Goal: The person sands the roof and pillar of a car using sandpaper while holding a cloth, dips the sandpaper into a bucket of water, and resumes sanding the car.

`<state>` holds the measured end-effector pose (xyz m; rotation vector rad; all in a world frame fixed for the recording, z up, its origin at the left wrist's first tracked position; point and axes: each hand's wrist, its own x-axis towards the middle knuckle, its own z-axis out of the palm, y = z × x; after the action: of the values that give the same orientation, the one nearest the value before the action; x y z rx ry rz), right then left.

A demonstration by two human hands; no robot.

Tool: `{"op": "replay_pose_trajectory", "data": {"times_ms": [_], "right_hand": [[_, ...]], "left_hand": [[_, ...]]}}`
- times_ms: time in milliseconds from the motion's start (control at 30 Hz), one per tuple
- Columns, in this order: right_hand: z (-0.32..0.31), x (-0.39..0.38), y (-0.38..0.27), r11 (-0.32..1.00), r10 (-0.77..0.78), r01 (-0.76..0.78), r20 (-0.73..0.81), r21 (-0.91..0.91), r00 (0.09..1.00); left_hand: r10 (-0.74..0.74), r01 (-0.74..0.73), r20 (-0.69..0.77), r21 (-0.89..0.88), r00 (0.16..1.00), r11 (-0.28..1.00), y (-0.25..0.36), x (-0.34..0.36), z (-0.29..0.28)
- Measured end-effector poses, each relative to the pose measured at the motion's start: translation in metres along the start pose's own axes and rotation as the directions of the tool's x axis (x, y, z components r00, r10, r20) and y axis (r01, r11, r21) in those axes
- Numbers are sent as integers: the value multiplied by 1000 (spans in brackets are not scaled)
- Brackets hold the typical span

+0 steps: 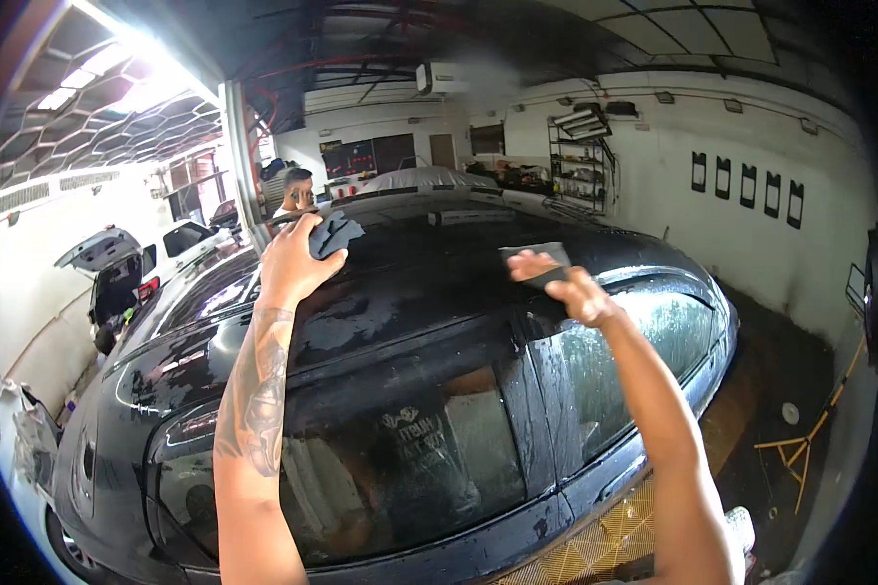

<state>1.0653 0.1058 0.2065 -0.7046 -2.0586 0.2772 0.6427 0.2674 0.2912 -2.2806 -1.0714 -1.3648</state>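
Both my arms reach over the wet roof (410, 278) of a black car. My left hand (291, 261) is closed on a crumpled dark grey-blue cloth (339, 236), its thumb and fingers gripping one side, over the left part of the roof. Farther right, near the roof edge above the side windows, my right hand (583, 294) lies on a flat dark grey pad (546, 255). Its fingers are slightly smeared by motion. Water patches and drops cover the roof and the side window glass (644, 336).
A person (296, 191) stands beyond the car, next to a pale post (241, 146). A white car (180, 237) with its tailgate raised is at left. Shelves (580, 171) stand at the back wall. A yellow metal stand (800, 448) is on the floor at right.
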Motion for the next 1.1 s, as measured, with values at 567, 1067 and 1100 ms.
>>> {"op": "replay_pose_trajectory", "data": {"times_ms": [567,1067,1100], "right_hand": [[87,43,-14,975,-213,201,142,94,967],[20,-7,-9,998,-50,47,113,31,992],[0,-31,7,998,-20,23,65,-51,998]], "left_hand": [[52,-52,-7,33,999,998,4,2,-3],[18,-18,-3,-14,1000,1000,1,0,1],[27,-27,0,-18,1000,999,2,2,2]]}}
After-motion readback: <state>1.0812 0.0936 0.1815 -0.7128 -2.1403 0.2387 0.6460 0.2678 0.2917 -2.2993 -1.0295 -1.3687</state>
